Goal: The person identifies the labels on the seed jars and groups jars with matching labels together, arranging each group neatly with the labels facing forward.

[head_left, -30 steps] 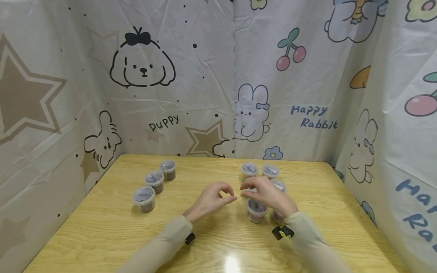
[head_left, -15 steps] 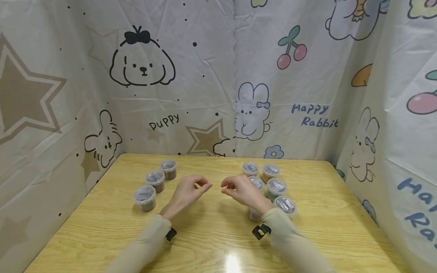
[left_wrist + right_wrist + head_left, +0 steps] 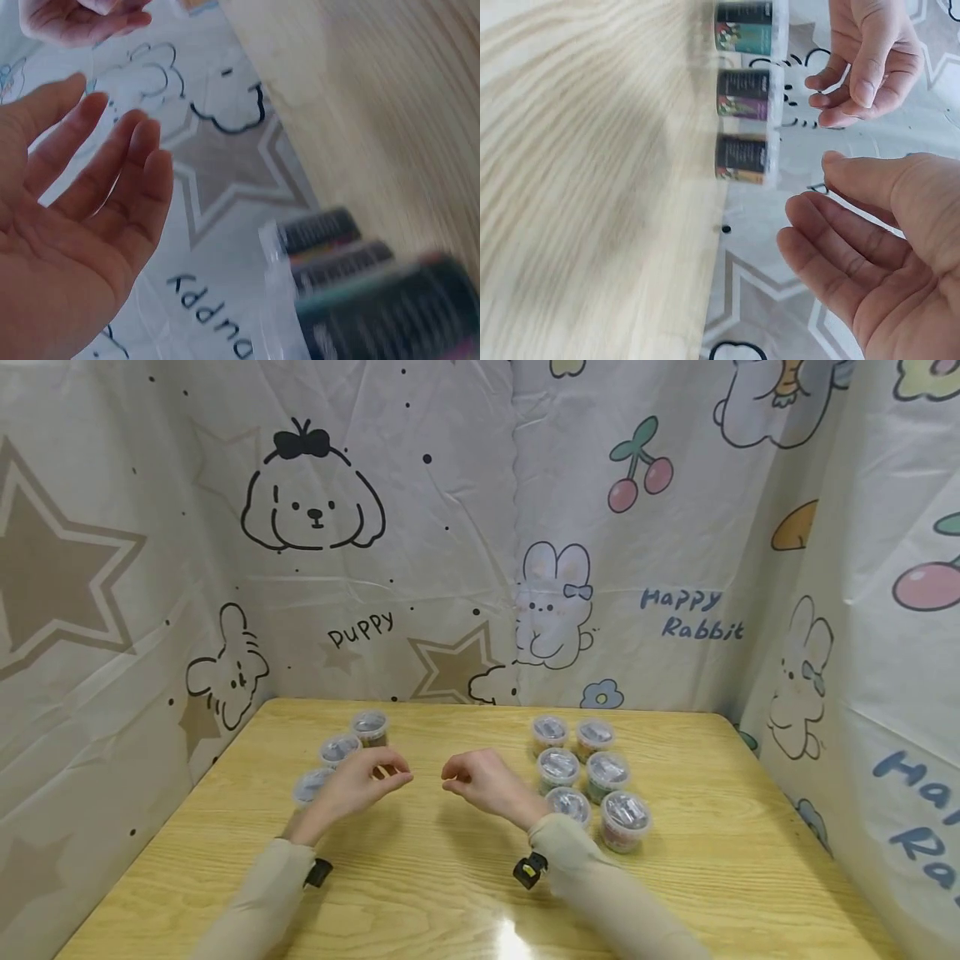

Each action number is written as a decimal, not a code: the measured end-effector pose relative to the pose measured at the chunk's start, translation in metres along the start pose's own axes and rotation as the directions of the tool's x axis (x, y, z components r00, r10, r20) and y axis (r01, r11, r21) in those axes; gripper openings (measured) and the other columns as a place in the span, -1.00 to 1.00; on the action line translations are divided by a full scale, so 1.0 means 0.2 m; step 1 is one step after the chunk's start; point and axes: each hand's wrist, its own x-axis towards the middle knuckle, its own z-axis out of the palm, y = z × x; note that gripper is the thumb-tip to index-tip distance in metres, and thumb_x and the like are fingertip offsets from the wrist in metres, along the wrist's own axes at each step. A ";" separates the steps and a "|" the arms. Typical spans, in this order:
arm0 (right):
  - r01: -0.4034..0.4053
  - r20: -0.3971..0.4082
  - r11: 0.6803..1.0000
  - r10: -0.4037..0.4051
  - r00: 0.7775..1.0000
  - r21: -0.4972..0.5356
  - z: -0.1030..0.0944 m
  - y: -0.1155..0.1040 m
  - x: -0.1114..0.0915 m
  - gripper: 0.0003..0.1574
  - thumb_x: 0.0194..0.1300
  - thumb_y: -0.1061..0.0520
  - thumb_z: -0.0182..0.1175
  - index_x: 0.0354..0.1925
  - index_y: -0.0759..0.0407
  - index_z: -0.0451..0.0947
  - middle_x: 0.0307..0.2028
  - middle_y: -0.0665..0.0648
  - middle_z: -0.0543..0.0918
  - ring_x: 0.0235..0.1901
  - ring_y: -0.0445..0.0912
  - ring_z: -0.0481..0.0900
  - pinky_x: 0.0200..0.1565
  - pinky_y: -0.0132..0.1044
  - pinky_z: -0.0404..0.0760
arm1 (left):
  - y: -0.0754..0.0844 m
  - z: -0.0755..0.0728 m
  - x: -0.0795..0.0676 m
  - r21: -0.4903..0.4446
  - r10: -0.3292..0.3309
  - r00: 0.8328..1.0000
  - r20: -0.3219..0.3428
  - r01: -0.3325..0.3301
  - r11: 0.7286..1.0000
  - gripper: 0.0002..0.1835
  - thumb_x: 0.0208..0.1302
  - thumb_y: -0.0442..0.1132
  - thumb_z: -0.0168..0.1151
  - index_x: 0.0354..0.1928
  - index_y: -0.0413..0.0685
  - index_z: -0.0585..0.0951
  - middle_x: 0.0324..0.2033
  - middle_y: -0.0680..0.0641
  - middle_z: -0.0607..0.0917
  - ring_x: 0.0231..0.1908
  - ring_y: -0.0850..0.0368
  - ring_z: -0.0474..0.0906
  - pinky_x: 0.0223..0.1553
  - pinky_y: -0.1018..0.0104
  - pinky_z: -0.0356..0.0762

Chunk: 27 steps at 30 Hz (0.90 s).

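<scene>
My left hand (image 3: 358, 783) hovers over the table, nearest to the left row of lidded plastic tubs, with loosely bent fingers and nothing in them. In the head view it partly covers the front left tub (image 3: 311, 785) and the middle left tub (image 3: 340, 749). The back left tub (image 3: 370, 727) stands beyond the fingers. Facing it across a small gap, my right hand (image 3: 487, 783) is likewise unladen, fingers relaxed. Dark printed labels with coloured bands show on the left tubs, such as the teal-banded tub (image 3: 746, 31) in the right wrist view.
On the right side several more tubs stand in two columns, including the front right tub (image 3: 625, 820) and the back right tub (image 3: 550, 734). A wood-grain table (image 3: 450, 902) bears everything. Patterned cloth (image 3: 450, 485) hangs behind and along both sides.
Both hands have moved left, from beside the right tubs toward the left row. The right tubs are more exposed now, while the left hand overlaps the left tubs. The tubs have not moved.
</scene>
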 end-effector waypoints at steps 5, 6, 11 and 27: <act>0.042 0.005 0.999 -0.042 0.999 0.006 0.06 -0.03 0.05 -0.93 0.15 0.16 0.25 -0.34 0.11 0.63 -0.46 -0.12 0.62 -0.51 -0.39 0.47 -0.46 -0.57 0.45 | -0.06 -0.08 -0.05 0.041 -0.055 0.998 0.029 0.054 0.998 -0.93 0.18 -0.10 0.23 -0.33 0.15 0.63 -0.41 0.23 0.57 -0.38 0.31 0.47 -0.34 0.34 0.48; 0.052 0.006 0.999 -0.052 0.999 0.002 0.07 -0.04 0.06 -0.93 0.15 0.16 0.26 -0.34 0.11 0.63 -0.46 -0.12 0.62 -0.52 -0.39 0.47 -0.46 -0.57 0.45 | -0.08 -0.10 -0.05 0.048 -0.069 0.997 0.036 0.068 0.997 -0.93 0.17 -0.10 0.23 -0.32 0.14 0.63 -0.41 0.22 0.57 -0.38 0.31 0.47 -0.33 0.33 0.48; 0.083 0.029 0.997 -0.082 0.996 -0.007 0.12 -0.08 0.11 -0.93 0.16 0.14 0.24 -0.33 0.07 0.64 -0.42 -0.14 0.62 -0.49 -0.41 0.47 -0.42 -0.59 0.45 | -0.13 -0.18 -0.10 0.063 -0.112 0.992 0.061 0.108 0.992 -0.94 0.15 -0.11 0.26 -0.34 0.14 0.62 -0.43 0.18 0.56 -0.39 0.27 0.48 -0.31 0.28 0.48; 0.102 0.077 0.995 -0.102 0.992 0.008 0.25 -0.23 0.29 -0.86 0.20 0.12 0.21 -0.23 0.08 0.62 -0.38 -0.13 0.64 -0.41 -0.42 0.49 -0.35 -0.63 0.44 | -0.31 -0.40 -0.24 0.088 -0.218 0.974 0.064 0.212 0.973 -0.67 0.03 -0.03 0.35 -0.20 -0.04 0.64 -0.10 -0.09 0.60 -0.07 -0.08 0.45 -0.17 -0.02 0.44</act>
